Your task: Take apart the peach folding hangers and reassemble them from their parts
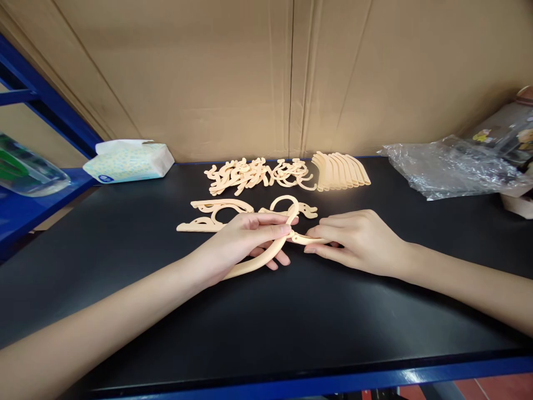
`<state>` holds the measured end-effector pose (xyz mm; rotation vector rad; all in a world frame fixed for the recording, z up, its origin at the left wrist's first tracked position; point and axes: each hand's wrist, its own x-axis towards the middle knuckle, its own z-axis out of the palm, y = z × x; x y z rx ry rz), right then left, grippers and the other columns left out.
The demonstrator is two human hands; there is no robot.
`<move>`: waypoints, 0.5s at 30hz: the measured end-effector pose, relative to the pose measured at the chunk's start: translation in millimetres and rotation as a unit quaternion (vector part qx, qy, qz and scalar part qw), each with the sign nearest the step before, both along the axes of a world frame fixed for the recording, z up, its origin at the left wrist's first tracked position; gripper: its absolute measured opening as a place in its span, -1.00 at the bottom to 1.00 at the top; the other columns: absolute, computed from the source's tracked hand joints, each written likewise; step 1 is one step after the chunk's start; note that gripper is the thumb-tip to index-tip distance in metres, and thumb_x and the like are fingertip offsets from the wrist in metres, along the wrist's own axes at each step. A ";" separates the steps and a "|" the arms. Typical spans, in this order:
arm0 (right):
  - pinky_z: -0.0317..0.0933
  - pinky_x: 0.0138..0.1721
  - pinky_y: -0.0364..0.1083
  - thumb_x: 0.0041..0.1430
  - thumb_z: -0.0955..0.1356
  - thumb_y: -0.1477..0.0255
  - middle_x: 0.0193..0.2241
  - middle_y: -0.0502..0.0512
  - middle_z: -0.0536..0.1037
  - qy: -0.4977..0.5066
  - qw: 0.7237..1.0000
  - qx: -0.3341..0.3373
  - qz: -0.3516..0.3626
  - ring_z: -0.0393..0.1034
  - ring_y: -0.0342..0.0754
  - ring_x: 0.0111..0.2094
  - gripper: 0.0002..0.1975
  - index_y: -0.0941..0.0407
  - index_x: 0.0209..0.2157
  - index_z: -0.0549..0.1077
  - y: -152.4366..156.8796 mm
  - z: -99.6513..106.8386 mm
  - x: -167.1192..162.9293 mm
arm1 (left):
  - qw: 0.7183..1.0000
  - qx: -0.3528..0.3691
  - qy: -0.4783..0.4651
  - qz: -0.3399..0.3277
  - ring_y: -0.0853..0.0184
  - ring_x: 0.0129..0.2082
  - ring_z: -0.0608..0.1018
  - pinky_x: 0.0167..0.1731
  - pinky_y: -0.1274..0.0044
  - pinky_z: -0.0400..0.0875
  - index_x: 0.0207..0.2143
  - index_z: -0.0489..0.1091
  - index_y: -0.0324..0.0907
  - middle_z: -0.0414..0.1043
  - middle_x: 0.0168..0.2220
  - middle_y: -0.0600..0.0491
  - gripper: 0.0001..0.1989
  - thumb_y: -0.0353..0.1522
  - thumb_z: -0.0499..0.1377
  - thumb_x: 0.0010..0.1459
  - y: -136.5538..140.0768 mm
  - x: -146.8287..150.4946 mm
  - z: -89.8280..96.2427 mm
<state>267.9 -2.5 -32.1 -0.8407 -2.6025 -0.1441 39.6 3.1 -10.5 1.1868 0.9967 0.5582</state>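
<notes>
Between my two hands is a cream plastic folding hanger [266,256], its curved hook pointing up. My left hand [244,236] is closed on it near the joint, thumb on top, with one long arm running under the palm. My right hand [360,241] pinches the shorter piece on the other side of the joint; its fingers cover that piece's end. Just beyond my left hand lies a folded hanger [222,204], partly hidden by the hand. Another cream hanger piece [307,211] lies behind the hook.
Along the back of the black table [266,333] are a heap of short cream arms [239,175], a pile of hooks [291,172] and a row of curved pieces [341,171]. A tissue pack [129,162] sits back left, a clear plastic bag [453,166] back right. Cardboard [208,72] stands behind.
</notes>
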 end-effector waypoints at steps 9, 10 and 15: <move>0.07 -0.46 -0.13 0.32 0.23 0.26 -0.56 -0.03 0.46 0.006 0.992 0.123 -0.020 0.29 -0.18 -0.53 -0.66 0.14 -0.45 0.43 -1.5 -2.1 -2.6 | 1.000 -0.014 0.002 -0.017 0.39 -0.35 0.58 -0.41 0.62 0.52 -0.18 0.49 -0.21 0.54 -0.29 0.02 -0.77 -0.28 0.25 0.15 1.2 -1.2 1.9; 0.07 -0.46 -0.13 0.33 0.23 0.26 -0.56 -0.03 0.46 0.003 0.991 0.130 -0.018 0.28 -0.18 -0.53 -0.66 0.13 -0.46 0.42 -1.5 -1.9 -2.7 | 1.000 -0.014 0.002 -0.019 0.39 -0.34 0.58 -0.39 0.61 0.52 -0.19 0.50 -0.22 0.54 -0.30 0.02 -0.78 -0.29 0.25 0.15 1.1 -1.2 1.7; 0.06 -0.49 -0.12 0.32 0.24 0.28 -0.59 -0.05 0.43 -0.016 0.986 0.167 -0.003 0.25 -0.17 -0.54 -0.67 0.13 -0.47 0.42 -2.6 -1.1 -2.6 | 1.000 -0.001 -0.007 -0.020 0.38 -0.33 0.58 -0.33 0.58 0.52 -0.22 0.50 -0.22 0.55 -0.32 0.02 -0.80 -0.30 0.26 0.13 1.1 -1.5 -0.7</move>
